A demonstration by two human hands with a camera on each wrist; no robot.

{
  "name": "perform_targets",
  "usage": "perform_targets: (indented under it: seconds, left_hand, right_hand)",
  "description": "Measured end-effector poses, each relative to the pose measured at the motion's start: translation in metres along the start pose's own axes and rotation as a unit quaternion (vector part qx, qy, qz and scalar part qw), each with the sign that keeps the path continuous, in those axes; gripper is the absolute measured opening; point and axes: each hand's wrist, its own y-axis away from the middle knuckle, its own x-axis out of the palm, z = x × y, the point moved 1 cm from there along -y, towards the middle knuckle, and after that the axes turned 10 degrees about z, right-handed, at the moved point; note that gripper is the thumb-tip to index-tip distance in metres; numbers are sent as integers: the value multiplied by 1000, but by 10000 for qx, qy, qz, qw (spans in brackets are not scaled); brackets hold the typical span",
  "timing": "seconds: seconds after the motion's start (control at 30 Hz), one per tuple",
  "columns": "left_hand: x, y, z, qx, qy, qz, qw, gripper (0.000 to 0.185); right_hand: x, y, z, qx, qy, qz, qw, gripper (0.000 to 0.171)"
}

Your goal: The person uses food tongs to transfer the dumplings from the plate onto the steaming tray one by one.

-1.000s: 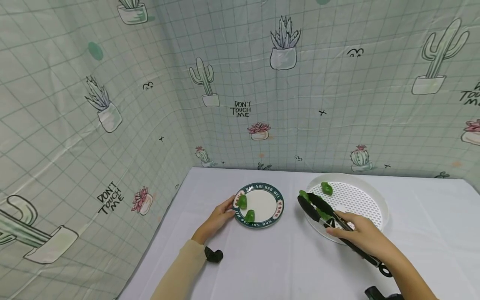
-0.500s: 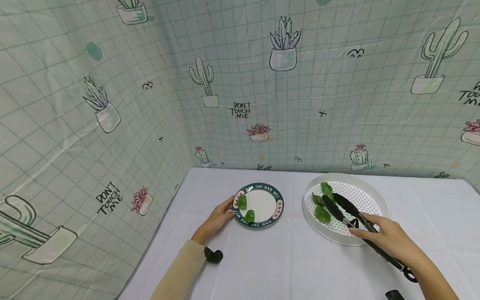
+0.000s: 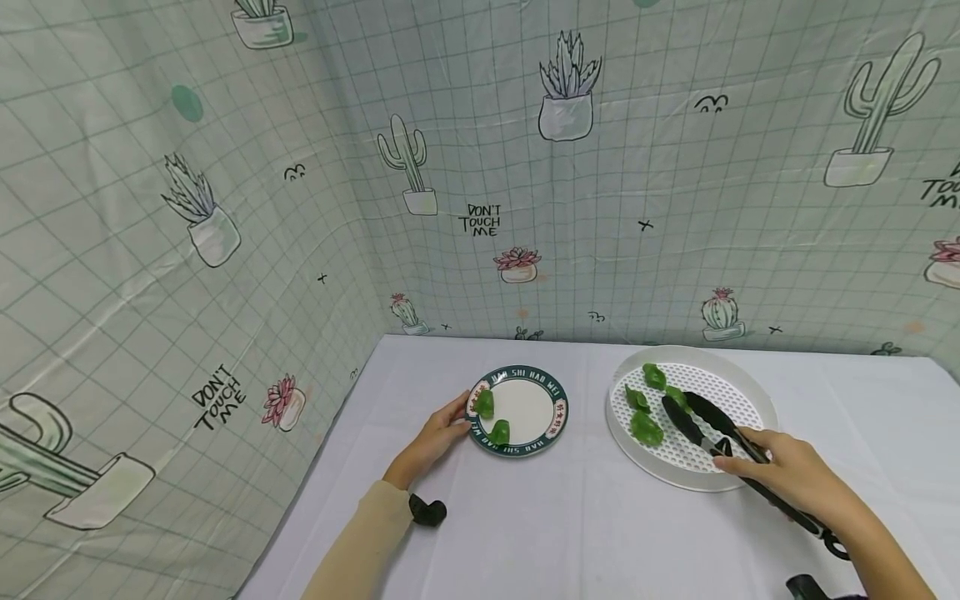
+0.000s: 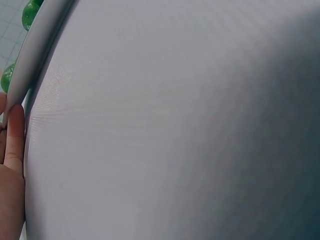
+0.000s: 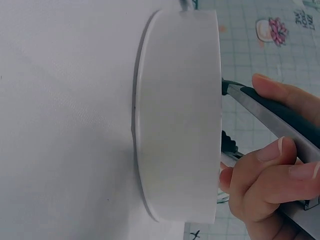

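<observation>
My left hand [image 3: 441,432] pinches the left rim of a small green-rimmed plate [image 3: 557,408], which carries two green dumplings [image 3: 485,403]. In the left wrist view a finger [image 4: 13,145] lies against the plate rim [image 4: 35,55]. My right hand [image 3: 791,477] grips black tongs [image 3: 708,423]. Their jaws stand apart over the white perforated tray [image 3: 757,392]. Several green dumplings [image 3: 645,427] lie in the tray's left part, one [image 3: 677,397] just by the tong tips. The right wrist view shows the tray wall [image 5: 180,115], the tongs [image 5: 270,107] and my right hand [image 5: 270,185].
Plate and tray stand on a white tablecloth [image 3: 570,525]. A cactus-print curtain [image 3: 525,167] closes off the back and left. A black wrist strap [image 3: 427,510] sits on my left forearm.
The tongs carried a green dumpling from the tray's left edge into the tray and let it go, then drew back to the right with jaws apart. My left hand stayed on the plate.
</observation>
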Motion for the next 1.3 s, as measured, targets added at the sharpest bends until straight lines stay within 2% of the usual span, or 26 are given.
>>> perform_targets:
  seconds: [0.2, 0.57, 0.83, 1.07, 1.3]
  left_hand:
    - [1, -2, -1, -239, 51, -189, 9995, 61]
    - [2, 1, -5, -229, 13, -130, 9997, 61]
    - [1, -3, -2, -309, -15, -181, 9994, 61]
    - [0, -5, -2, -345, 155, -234, 9990, 60]
    - [0, -6, -3, -396, -5, -252, 9989, 61]
  right_hand:
    - [-3, -3, -1, -55, 141, 43, 9999, 80]
    - [-5, -13, -4, -99, 312, 269, 9991, 85]
    - [-10, -12, 0, 19, 378, 314, 9988, 87]
    - [-14, -8, 13, -94, 212, 72, 9997, 86]
    - [-6, -10, 39, -286, -135, 28, 9995, 85]
